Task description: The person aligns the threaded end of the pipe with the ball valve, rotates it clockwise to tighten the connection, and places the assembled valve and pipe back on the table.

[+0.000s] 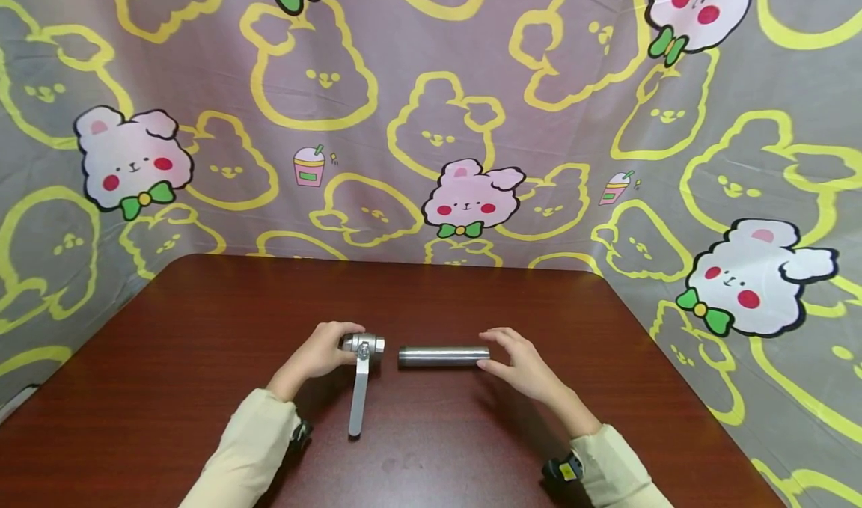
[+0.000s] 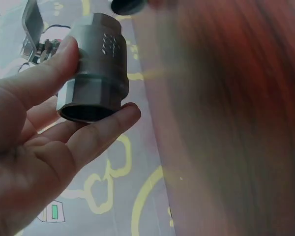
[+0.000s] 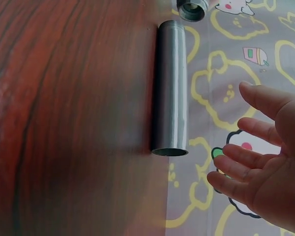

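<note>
My left hand [image 1: 328, 351] holds a metal ball valve [image 1: 367, 343] by its left end, with the long grey lever pointing back toward me. Seen from the left wrist, the thumb lies along the side of the valve body [image 2: 99, 54], and the fingers [image 2: 105, 130] are around its open hexagonal end. To the right of the valve lies a steel pipe [image 1: 441, 357] on the table, a short gap between them. The right wrist view shows a threaded end on the pipe [image 3: 171, 93] facing the valve. My right hand [image 1: 521, 366] is at the pipe's right end, fingers spread and apart from it.
The dark red-brown wooden table [image 1: 431, 298] spreads under both hands. A cloth curtain [image 1: 458, 81] with cartoon bears hangs along the table's back and sides. Each wrist carries a small black strapped device [image 1: 564, 468].
</note>
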Motion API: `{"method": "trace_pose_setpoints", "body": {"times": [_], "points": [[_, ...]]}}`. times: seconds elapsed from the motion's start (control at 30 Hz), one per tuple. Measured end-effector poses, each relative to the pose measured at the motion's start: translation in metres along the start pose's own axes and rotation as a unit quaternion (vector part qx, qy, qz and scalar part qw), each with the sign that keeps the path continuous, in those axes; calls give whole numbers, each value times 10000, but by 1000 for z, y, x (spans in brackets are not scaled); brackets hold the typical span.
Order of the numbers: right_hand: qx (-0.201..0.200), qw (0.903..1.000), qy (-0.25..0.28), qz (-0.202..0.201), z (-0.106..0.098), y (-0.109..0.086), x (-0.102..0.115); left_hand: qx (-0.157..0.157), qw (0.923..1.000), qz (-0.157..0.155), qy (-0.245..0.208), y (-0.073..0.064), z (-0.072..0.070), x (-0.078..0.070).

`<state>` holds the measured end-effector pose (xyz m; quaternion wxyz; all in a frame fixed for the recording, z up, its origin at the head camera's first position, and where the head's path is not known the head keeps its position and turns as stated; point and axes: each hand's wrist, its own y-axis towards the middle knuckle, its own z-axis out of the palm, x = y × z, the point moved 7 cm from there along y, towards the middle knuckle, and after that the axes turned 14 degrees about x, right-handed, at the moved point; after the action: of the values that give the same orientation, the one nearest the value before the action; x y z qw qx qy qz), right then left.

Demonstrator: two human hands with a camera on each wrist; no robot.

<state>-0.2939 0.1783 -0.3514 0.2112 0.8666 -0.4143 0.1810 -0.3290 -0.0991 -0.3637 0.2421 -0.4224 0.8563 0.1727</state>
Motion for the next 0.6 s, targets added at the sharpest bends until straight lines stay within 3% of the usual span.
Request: {"method": "trace_pose_setpoints", "body": {"times": [0.37,0.6], "points": [[19,10000,32,63,-2,1,-6,-249,9961,-127,-834,-6,-6,-17],[72,9999,74,113,-2,1,-10,-654,9933,-125,-945,-11,-10,-30]]}}
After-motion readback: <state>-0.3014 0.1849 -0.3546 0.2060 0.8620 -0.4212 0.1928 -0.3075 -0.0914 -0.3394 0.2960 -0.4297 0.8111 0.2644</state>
